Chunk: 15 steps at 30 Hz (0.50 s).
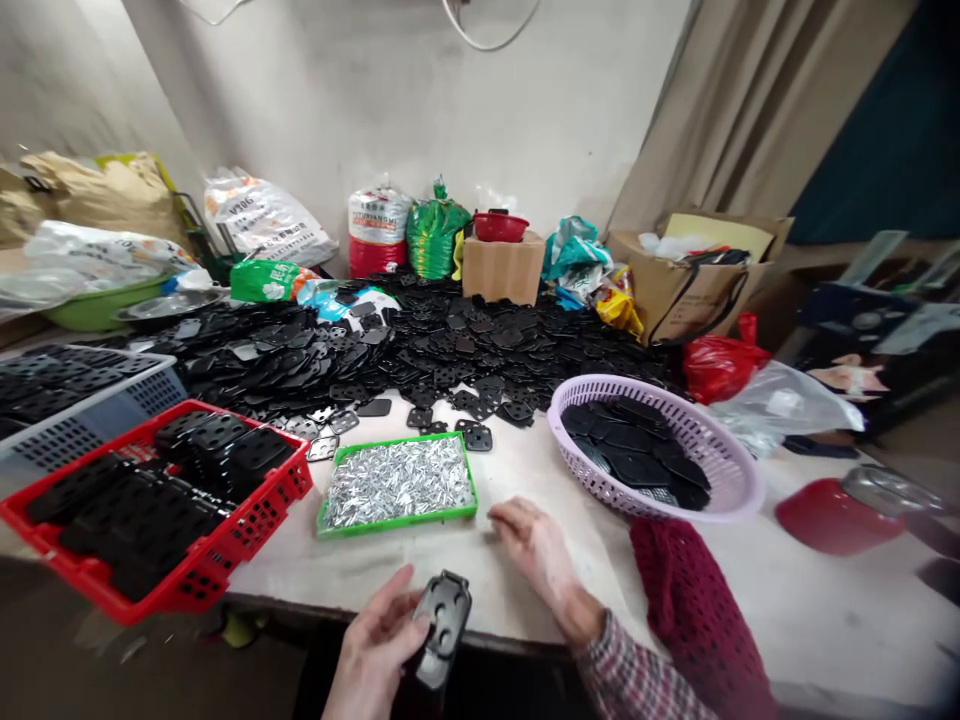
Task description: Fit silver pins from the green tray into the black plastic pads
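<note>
While a red plastic basket [157, 500] of black plates is being kept at the left of the table [465, 580], within easy reach, a black perforated plate [442, 630] is being gripped upright by the left hand [373, 640], its fingers clamped on the plate's edge, just off the table's front. A green tray [396, 485] of small silver fasteners is being kept centrally, the empty right hand [534, 555] is being rested beside it with fingers together, and a lilac basket [652, 448] of plates is being kept further right.

A white table [795, 610] carries a wide heap of black plates [465, 340] across its far side, a green tray [397, 525] of small silver parts at center, a red basket [225, 540] at lower left, and a lilac basket [720, 432] right of center.
</note>
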{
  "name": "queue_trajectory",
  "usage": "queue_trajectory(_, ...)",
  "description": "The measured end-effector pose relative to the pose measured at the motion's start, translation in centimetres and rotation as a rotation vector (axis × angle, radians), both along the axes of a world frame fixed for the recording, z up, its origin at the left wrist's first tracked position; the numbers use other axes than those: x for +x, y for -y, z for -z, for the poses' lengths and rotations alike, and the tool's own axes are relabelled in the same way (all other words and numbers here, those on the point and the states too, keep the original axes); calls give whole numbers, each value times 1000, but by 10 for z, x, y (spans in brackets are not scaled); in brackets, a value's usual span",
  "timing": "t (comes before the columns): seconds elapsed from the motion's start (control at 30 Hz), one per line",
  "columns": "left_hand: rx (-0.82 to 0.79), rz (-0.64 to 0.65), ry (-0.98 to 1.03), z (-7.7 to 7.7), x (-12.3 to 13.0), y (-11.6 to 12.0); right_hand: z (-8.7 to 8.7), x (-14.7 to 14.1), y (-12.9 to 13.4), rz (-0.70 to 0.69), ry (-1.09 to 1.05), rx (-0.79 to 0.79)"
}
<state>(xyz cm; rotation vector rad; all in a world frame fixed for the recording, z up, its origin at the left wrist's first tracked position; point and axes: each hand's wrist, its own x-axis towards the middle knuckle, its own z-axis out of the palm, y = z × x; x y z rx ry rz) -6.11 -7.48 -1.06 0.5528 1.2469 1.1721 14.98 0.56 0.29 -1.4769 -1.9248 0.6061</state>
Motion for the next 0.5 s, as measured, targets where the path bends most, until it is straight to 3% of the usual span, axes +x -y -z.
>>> queue_trajectory(0.1, 2, 3, 265, -19, 6, -6, -5, 13, -24, 3, 164, -49)
queue_trajectory(0.2, 58, 81, 412, -33, 10, -11, -2, 11, -34, -21, 164, -68)
queue_trajectory(0.37, 115, 43, 472, -48, 12, -19, 2, 8, -33, -46, 79, -48)
queue_trajectory(0.43, 105, -11, 468, -51, 12, -22, -6, 6, -27, -51, -13, -57)
queue_trajectory(0.5, 96, -31, 443, -52, 14, -24, -18, 2, -18, -93, -235, -119)
